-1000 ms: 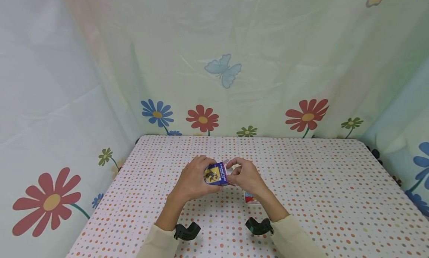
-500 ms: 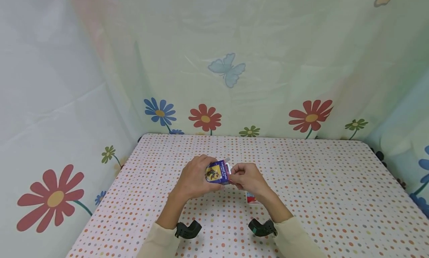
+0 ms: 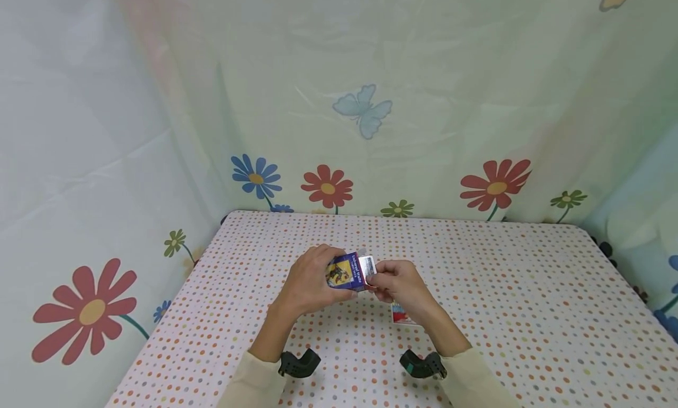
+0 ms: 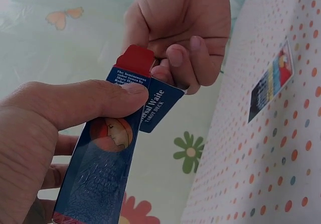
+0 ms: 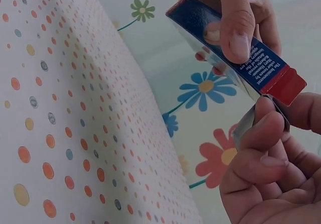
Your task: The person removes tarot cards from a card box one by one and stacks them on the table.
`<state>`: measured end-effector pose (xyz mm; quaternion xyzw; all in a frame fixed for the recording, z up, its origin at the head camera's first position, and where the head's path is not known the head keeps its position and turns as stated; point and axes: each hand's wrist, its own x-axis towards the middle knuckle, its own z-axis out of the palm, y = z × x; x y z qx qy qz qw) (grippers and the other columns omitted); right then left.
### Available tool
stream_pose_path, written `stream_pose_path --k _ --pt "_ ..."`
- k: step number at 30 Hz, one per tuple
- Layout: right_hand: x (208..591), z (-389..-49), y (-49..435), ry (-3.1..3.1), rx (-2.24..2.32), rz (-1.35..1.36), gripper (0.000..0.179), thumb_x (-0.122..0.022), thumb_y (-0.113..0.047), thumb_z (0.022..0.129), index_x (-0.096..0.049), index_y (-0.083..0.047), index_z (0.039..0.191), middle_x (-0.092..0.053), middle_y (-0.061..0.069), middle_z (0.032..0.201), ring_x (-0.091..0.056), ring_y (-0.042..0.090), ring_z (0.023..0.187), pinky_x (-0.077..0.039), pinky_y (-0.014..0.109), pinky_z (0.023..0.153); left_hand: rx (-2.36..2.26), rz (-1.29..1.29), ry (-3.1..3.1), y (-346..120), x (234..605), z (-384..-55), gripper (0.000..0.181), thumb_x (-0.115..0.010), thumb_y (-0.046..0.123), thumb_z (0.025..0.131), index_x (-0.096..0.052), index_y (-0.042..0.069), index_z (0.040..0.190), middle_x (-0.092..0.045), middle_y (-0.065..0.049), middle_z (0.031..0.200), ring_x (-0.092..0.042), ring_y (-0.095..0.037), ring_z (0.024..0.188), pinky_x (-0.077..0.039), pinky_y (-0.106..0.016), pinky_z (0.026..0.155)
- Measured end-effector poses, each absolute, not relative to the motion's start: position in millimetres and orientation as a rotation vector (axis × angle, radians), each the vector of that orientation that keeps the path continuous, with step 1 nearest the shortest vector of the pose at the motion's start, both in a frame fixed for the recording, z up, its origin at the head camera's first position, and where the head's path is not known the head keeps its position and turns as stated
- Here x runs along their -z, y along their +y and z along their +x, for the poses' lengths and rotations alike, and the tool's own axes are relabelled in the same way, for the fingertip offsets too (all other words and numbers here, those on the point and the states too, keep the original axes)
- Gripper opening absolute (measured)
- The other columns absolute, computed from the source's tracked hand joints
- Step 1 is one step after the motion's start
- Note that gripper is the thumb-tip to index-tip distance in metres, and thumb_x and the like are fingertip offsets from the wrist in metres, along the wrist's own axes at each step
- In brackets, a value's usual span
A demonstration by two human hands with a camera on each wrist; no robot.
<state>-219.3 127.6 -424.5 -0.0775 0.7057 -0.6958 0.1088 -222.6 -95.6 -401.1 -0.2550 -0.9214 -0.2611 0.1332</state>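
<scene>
A dark blue tarot deck box [image 3: 344, 271] is held up above the table, tilted on its side. My left hand [image 3: 309, 278] grips it from the left, with the thumb along its narrow side in the left wrist view. The box's end is open toward the right, and a red tab [image 4: 135, 60] sticks out there. At that end my right hand [image 3: 402, 285] pinches the lid flap [image 4: 163, 106], fingers curled. From above, a white printed piece [image 3: 367, 266] shows by the right thumb. The inside of the box is hidden.
A small picture card [image 4: 273, 81] with red and blue on it lies on the dotted table [image 3: 503, 290], partly behind the right hand from above. A flowered curtain [image 3: 424, 131] hangs behind the table and at both sides.
My right hand shifts its grip at the box's open end and moves slightly right. More of the white printed piece shows there now. The left hand keeps its hold.
</scene>
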Motion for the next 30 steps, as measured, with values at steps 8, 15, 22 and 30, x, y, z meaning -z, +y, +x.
stream_pose_path --k 8,15,22,30 --pt "425.8 -219.3 133.4 1.99 2.131 -0.245 0.023 -0.06 0.003 0.088 -0.061 0.015 0.107 -0.067 0.011 0.078 -0.054 0.012 0.058 -0.043 0.021 0.053 0.763 -0.726 -2.674 -95.0 400.8 -221.9 0.075 -0.092 0.046 0.069 -0.064 0.014 0.131 -0.066 0.0 0.117 -0.058 -0.013 0.097 -0.053 -0.034 0.083" --pt "423.9 -220.3 136.2 1.972 2.157 -0.182 0.028 -0.056 0.003 0.09 -0.059 0.015 0.115 -0.069 0.012 0.08 -0.057 0.012 0.058 -0.043 0.02 0.051 0.765 -0.707 -2.671 -95.6 400.5 -222.3 0.074 -0.092 0.046 0.069 -0.064 0.014 0.129 -0.067 0.0 0.117 -0.059 -0.015 0.099 -0.053 -0.035 0.084" --pt "423.1 -221.1 143.8 2.028 2.132 -0.167 0.037 -0.054 0.003 0.093 -0.056 0.015 0.128 -0.068 0.012 0.082 -0.057 0.011 0.062 -0.046 0.019 0.054 0.769 -0.703 -2.673 -95.6 400.5 -222.0 0.074 -0.092 0.045 0.069 -0.064 0.015 0.13 -0.067 0.0 0.118 -0.06 -0.015 0.1 -0.054 -0.035 0.084" --pt "421.0 -222.0 153.2 2.13 2.09 -0.151 0.039 -0.055 0.0 0.096 -0.057 0.012 0.134 -0.066 0.012 0.084 -0.055 0.014 0.065 -0.049 0.023 0.057 0.776 -0.69 -2.685 -95.3 398.3 -221.7 0.074 -0.091 0.046 0.07 -0.063 0.014 0.131 -0.066 -0.002 0.12 -0.059 -0.017 0.103 -0.054 -0.037 0.087"
